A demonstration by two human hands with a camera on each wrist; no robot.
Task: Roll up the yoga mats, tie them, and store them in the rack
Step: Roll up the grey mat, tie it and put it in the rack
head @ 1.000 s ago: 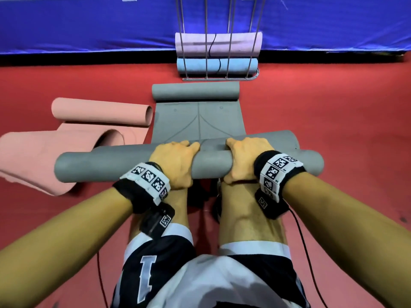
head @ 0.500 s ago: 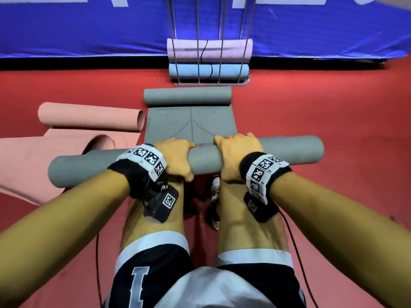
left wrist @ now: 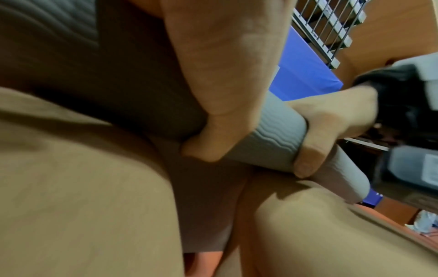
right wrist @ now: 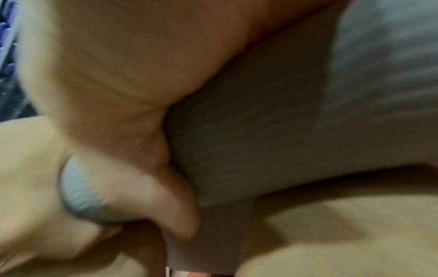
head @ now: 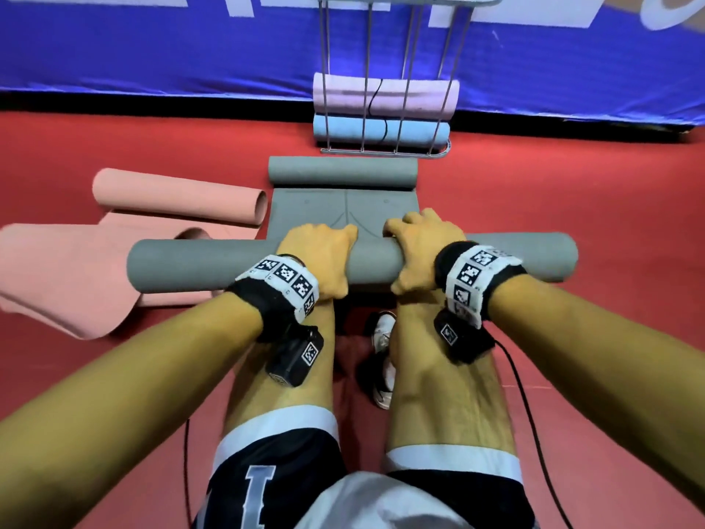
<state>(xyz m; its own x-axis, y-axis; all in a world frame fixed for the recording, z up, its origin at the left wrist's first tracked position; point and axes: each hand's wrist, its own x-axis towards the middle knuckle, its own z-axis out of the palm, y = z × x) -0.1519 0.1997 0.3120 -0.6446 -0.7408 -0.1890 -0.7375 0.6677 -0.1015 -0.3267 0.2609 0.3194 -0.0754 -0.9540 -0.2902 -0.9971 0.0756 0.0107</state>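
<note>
I hold a long grey rolled mat point(head: 198, 267) crosswise above my knees. My left hand point(head: 318, 257) and right hand point(head: 417, 253) grip its middle side by side, fingers curled over the top. In the left wrist view my left hand point(left wrist: 225, 84) wraps the grey roll point(left wrist: 272, 142), with the right hand point(left wrist: 327, 131) just beyond. The blurred right wrist view shows my right hand point(right wrist: 132, 131) clasping the roll point(right wrist: 308, 112). A grey flap point(left wrist: 201, 206) hangs under the roll between my legs. The wire rack point(head: 385, 150) stands ahead by the blue wall.
The rack holds a lilac roll point(head: 385, 95) above a light blue roll point(head: 343, 129). Another grey mat point(head: 305, 211) lies on the red floor before it, its far end rolled point(head: 341, 173). Loosely curled pink mats point(head: 179, 196) lie at the left.
The roll's offset right end has drawn into one even cylinder. Both hands kept their grip, and the roll has risen and come forward, covering more of the flat grey mat.
</note>
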